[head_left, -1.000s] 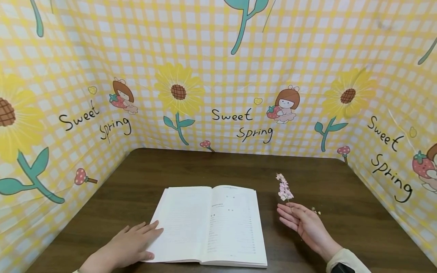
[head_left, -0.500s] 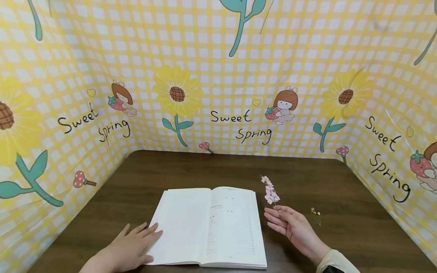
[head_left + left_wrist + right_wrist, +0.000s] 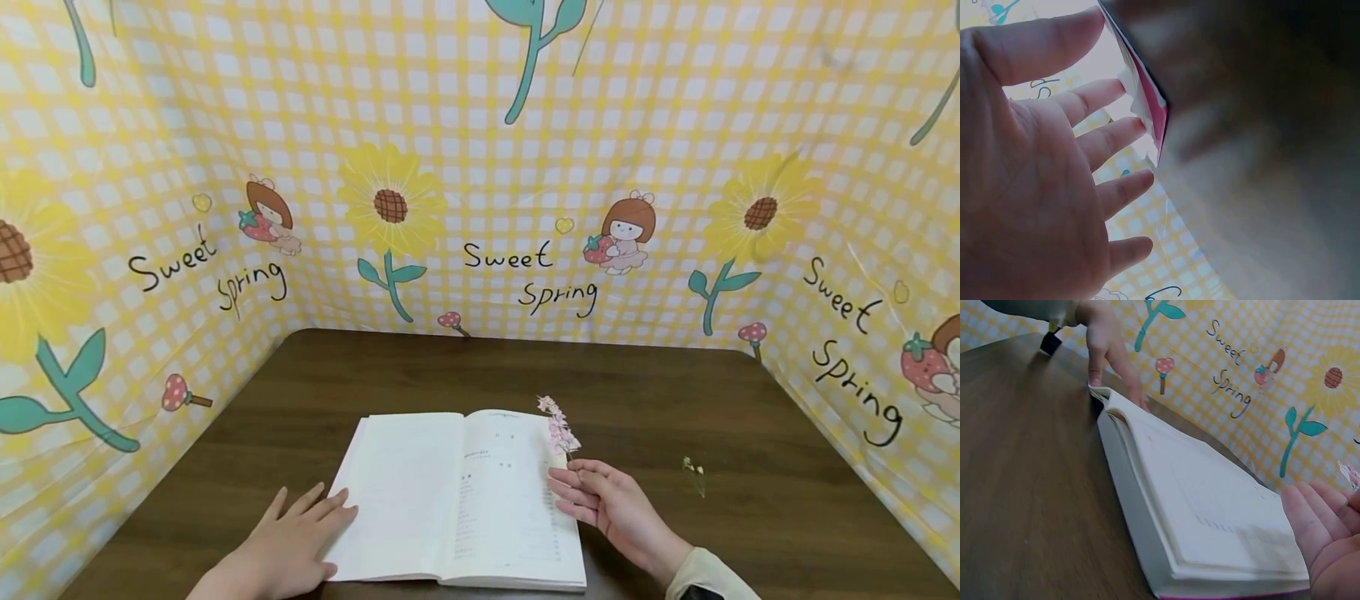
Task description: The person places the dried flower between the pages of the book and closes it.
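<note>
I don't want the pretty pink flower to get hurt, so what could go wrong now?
The right hand pinches the pink flower by its thin stem, so it might slip or bend.

The left hand touches the left edge of the open book; if it lifts, pages could perhaps flip up and bump the flower.

The small sprig lies loose on the table, so a sleeve might brush it away.

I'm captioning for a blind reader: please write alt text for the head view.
A person's right grip holds a pink flower at the right edge of an open book; the left grip rests at its left edge. A sprig lies to the right on the dark table, before a yellow checked cloth.
</note>
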